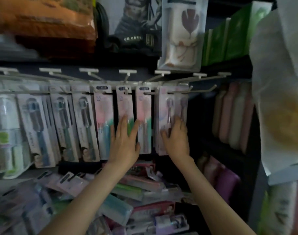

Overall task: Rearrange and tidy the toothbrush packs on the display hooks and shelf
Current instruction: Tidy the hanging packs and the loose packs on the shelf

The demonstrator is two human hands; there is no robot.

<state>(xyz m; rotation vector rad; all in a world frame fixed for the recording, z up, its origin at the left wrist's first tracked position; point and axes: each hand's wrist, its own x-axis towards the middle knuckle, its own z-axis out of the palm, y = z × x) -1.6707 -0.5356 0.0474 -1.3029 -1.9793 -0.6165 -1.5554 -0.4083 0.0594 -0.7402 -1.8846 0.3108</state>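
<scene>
A person's left hand [124, 141] lies flat, fingers straight and spread, against a pink-and-green toothbrush pack [123, 106] hanging on the display, one fingertip reaching onto the neighbouring pack [144, 106]. The right hand [177, 138] sits with bent fingers on the lower front of a twin-brush pack [172, 106], thumb stretched toward its left edge. Whether it pinches the card or merely presses cannot be told.

The step in hand looks like squaring the hanging rows. It is best done with even, light pressure low on each card, so that the bottoms line up and the punched tops stay seated on the wire rather than sliding toward the tips.

The packs are tall, narrow cards under glossy clear blisters — slippery and easily flexed. They hang from thin white wire hooks [202, 89] with upturned ends, each under a flat plastic tag holder. To the left hang darker-brush packs [87, 126], tilted slightly. Below, on the shelf, loose toothbrush packs [128, 189] lie heaped at all angles — judged the larger part of the tidying not yet done. At right stand soft pink and pale rounded cases [232, 116].
</scene>
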